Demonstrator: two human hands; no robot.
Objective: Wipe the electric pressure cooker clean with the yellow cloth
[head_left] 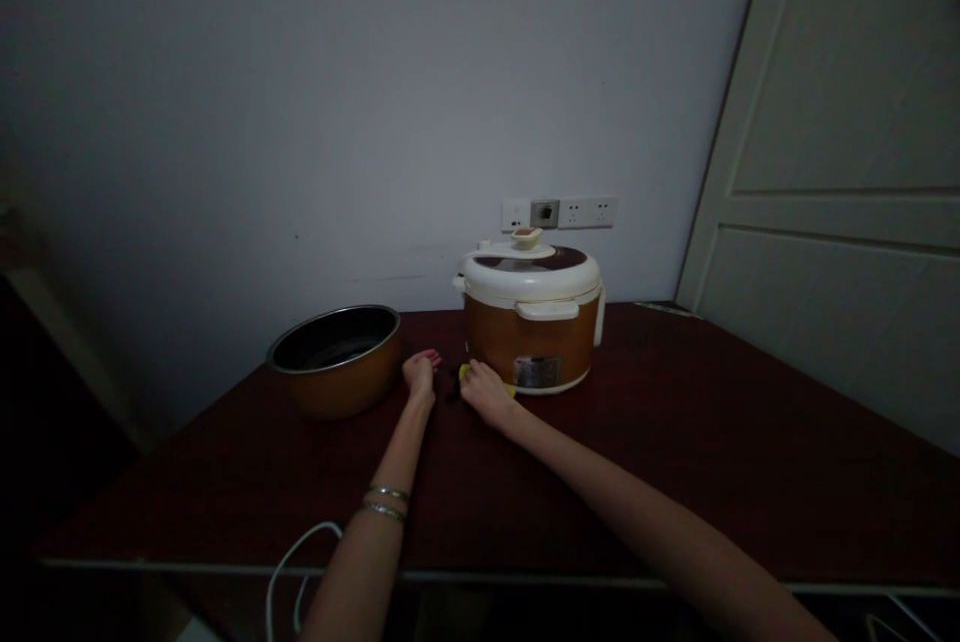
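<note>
My left hand point(420, 371) is held just above the dark red table, close to the right side of the brown pot point(345, 390). Its fingers point right, loosely curled, and nothing shows in them. My right hand point(487, 392) is closed over a yellow cloth point(463, 372) at the lower left front of the rice cooker point(491, 327). Something small and black point(453, 384) lies between the two hands, too dark to make out. The cooker is brown with a white lid, which is shut. The pot has a dark inside and a metal rim.
The table point(712, 422) backs onto a pale wall with a row of sockets point(589, 212) above the cooker. A panelled white door point(840, 142) stands at the right. A white cable point(281, 572) loops at the table's front edge, near my left forearm.
</note>
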